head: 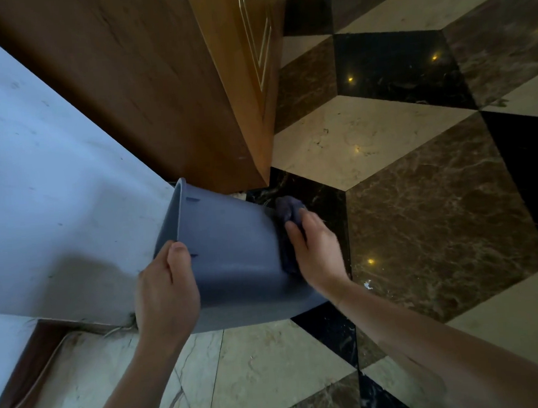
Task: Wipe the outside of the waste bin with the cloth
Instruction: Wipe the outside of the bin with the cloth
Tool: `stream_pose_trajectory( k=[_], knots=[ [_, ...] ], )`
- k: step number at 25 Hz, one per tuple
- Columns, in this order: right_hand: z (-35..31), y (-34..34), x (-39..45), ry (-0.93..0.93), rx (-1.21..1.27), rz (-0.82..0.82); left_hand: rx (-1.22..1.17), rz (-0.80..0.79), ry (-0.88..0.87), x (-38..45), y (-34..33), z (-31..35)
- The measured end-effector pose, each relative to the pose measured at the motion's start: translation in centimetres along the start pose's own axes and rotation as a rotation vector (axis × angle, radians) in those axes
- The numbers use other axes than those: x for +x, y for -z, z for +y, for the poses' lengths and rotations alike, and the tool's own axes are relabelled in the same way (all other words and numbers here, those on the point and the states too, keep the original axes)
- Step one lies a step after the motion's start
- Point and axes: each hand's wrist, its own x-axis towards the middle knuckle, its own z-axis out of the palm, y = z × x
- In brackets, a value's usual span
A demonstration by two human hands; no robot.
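Note:
A grey-blue plastic waste bin (232, 247) is tipped on its side above the floor, its open rim toward the white wall at the left and its base toward the right. My left hand (167, 293) grips the rim at the lower left, thumb on the outside. My right hand (317, 251) presses a dark blue cloth (289, 210) against the bin's base end. Part of the cloth is hidden under my fingers.
A wooden cabinet (163, 83) stands just behind the bin, its corner close to the rim. A white wall (37, 188) runs along the left with a brown skirting and a cable at its foot. The floor (421, 209) is polished marble in beige, brown and black tiles.

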Motion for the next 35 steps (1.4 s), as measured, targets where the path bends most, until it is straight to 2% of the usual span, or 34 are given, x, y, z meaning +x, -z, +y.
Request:
stream_pose_trajectory(
  k=[6,12,17,20,24,28,32,35],
  knots=[
    [-7.6,-3.3,-2.9,0.255,0.033,-0.150,-0.009,0.047,-0.019,0.4,-0.2,-0.3],
    [-8.0,-4.2,-3.0,0.448,-0.043,-0.073,-0.063,0.009,-0.022,0.7,0.1,-1.0],
    [-1.8,-2.5,-3.1,0.189,-0.062,-0.072,0.036,0.087,0.066,0.5,1.1,-2.8],
    [2.4,-1.1,-3.1,0.114,-0.100,-0.001,0.032,0.085,0.106,0.5,1.7,-3.3],
    [6.6,0.5,-2.5,-0.115,-0.107,0.110,0.026,0.070,0.034,1.2,1.3,-1.7],
    [9.4,1.9,-3.8,-0.300,-0.195,0.040,0.047,-0.022,-0.041,2.2,1.4,-1.7],
    [7.1,4.5,-1.6,-0.381,-0.173,0.089,0.051,-0.108,-0.007,4.1,1.6,-2.7],
    [1.2,6.2,2.0,-0.304,-0.086,0.077,-0.008,-0.136,-0.012,4.9,0.7,-1.6]
  ],
)
